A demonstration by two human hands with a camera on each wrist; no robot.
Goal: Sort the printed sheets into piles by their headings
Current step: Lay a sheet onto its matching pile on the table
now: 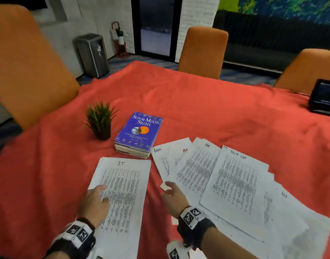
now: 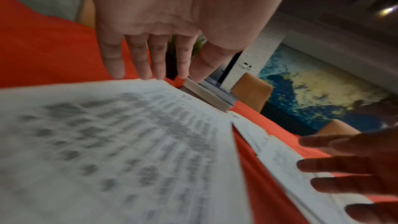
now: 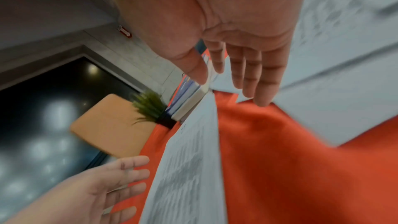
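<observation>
A sheet headed "I.T" (image 1: 126,193) lies flat on the red tablecloth (image 1: 197,109) in front of me. My left hand (image 1: 104,193) hovers over its left edge with straight fingers and holds nothing; the left wrist view shows the left hand (image 2: 155,72) above the blurred sheet (image 2: 129,142). To the right, fanned sheets overlap: "Admin" (image 1: 160,161), "HR" (image 1: 197,165) and "Task List" (image 1: 235,184). My right hand (image 1: 168,187) is open at the fan's lower left corner. In the right wrist view the right hand (image 3: 237,81) has straight fingers beside the fanned sheets (image 3: 333,91).
A blue book (image 1: 139,131) on a second book lies just beyond the sheets, with a small potted plant (image 1: 100,122) to its left. A tablet (image 1: 325,98) stands at the far right edge. Orange chairs (image 1: 203,51) surround the table.
</observation>
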